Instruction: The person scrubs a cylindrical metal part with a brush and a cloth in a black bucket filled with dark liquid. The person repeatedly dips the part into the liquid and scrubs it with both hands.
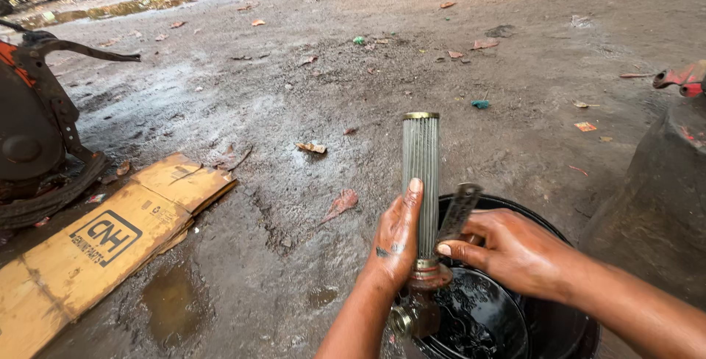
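My left hand (393, 245) grips a long grey pleated cylindrical filter (421, 168) with a brass top rim, holding it upright; a rusty metal fitting (415, 315) hangs at its lower end. In my right hand (507, 249) is a thin flat metal strip (458, 212), its edge resting against the filter's side. Both hands are over a black round basin (544, 315) holding dark oily liquid (471, 315).
Wet, muddy ground with scattered dry leaves stretches ahead. A flattened brown cardboard sheet (95, 241) lies at the left, next to a dark machine with a tyre (33, 131). A large dark tyre (658, 205) and red metal part (680, 80) stand at the right. A puddle (173, 304) sits near the cardboard.
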